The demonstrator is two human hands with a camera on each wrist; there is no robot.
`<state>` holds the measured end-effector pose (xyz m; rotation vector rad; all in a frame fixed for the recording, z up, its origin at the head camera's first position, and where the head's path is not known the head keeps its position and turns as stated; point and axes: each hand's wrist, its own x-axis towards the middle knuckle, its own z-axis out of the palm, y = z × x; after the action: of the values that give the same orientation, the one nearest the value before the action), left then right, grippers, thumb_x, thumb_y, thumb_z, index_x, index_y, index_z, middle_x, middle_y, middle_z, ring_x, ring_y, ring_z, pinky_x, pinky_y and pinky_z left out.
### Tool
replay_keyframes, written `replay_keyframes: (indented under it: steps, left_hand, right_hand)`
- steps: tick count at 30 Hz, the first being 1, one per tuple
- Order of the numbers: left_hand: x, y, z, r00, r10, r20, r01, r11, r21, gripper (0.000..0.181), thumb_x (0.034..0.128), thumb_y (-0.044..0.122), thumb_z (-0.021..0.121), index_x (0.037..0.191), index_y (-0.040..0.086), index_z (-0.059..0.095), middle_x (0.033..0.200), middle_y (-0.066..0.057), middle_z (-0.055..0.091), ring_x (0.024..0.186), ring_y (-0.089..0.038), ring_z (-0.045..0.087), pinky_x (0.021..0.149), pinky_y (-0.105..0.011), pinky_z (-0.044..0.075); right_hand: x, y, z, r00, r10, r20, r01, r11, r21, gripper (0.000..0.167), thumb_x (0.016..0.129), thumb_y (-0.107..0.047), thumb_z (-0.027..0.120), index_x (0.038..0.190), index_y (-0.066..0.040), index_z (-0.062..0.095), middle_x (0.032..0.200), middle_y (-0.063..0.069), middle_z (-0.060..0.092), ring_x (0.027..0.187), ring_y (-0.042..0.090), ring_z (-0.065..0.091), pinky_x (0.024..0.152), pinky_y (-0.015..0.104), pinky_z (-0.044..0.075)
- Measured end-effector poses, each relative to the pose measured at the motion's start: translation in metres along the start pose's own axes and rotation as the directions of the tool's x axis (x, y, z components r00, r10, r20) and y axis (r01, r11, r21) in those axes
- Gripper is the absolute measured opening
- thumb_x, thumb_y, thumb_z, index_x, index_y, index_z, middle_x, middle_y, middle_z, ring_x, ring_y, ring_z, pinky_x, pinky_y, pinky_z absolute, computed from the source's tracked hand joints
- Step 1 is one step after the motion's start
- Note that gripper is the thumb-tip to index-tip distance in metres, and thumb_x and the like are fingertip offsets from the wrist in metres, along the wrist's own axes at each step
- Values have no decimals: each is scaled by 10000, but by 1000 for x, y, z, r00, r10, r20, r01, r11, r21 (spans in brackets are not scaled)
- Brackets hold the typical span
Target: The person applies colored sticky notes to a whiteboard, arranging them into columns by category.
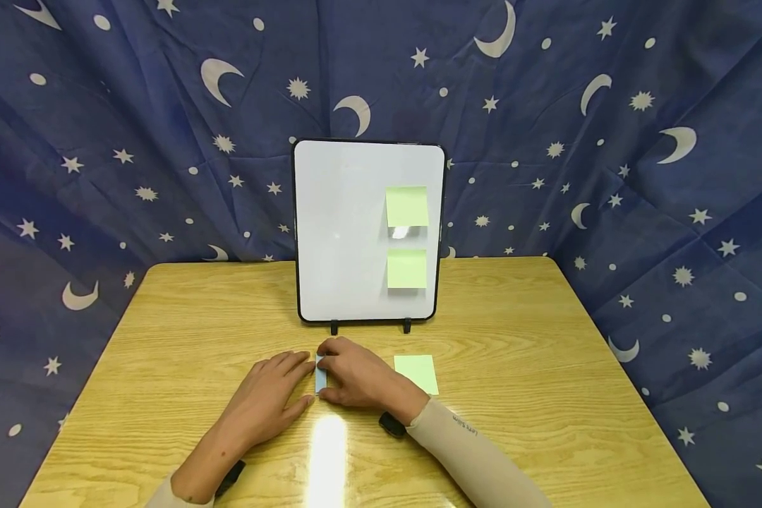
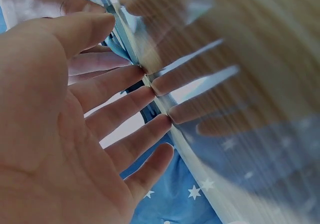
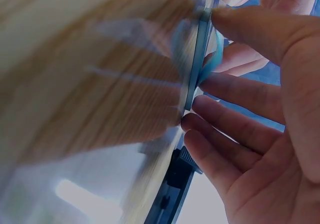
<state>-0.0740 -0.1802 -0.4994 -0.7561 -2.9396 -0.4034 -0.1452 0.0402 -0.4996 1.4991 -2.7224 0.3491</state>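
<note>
A pad of blue sticky notes lies on the table between the hands, with its top sheet bent up in the right wrist view. My right hand grips the pad from the right, the thumb at its near end and fingers toward its far end. On the pad's left side, my left hand rests with fingers extended, their tips on the table beside the pad. The left wrist view shows this hand with its fingers spread; whether it touches the pad is unclear.
A whiteboard stands on black feet behind the hands, bearing an upper green note and a lower green note. Another green note lies on the wooden table, partly behind my right forearm. Patterned blue cloth hangs around.
</note>
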Motion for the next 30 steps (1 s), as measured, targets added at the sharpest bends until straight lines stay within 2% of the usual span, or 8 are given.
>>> replay_keyframes:
  steps: [7, 16, 23, 30]
  left_hand:
    - [-1, 1, -1, 1000, 13, -12, -13, 1000, -3, 565, 983, 371, 768, 1458, 91, 642, 1525, -138, 580, 1399, -392, 537, 1093, -620, 458]
    - [0, 0, 0, 1000, 13, -6, -13, 1000, 4, 558, 990, 369, 762, 1456, 87, 641, 1527, -132, 577, 1409, -382, 531, 1092, -604, 462]
    - [-1, 0, 1, 1000, 22, -17, -22, 1000, 16, 558, 987, 366, 767, 1451, 81, 645, 1524, -134, 581, 1399, -382, 541, 1072, -602, 479]
    - [0, 0, 1, 1000, 10, 11, -10, 1000, 9, 587, 992, 382, 758, 1475, 78, 624, 1543, -142, 563, 1417, -392, 522, 1081, -611, 470]
  right_hand:
    - [-1, 1, 0, 998, -35, -54, 34, 999, -18, 276, 979, -323, 746, 1134, -105, 809, 1336, 72, 699, 1272, 198, 645, 1050, 265, 531]
    - [4, 1, -1, 994, -70, -84, 68, 997, -22, 222, 1063, -231, 622, 1086, -123, 814, 1236, 66, 762, 1201, 193, 702, 1039, 284, 548]
    - [3, 0, -1, 997, -43, -63, 41, 999, -30, 189, 1067, -221, 642, 1061, -160, 821, 1262, 52, 750, 1226, 190, 686, 1037, 295, 551]
    - [3, -2, -2, 999, -2, -45, 0, 999, -34, 169, 1061, -246, 670, 1052, -186, 827, 1282, 22, 744, 1237, 161, 675, 1028, 280, 549]
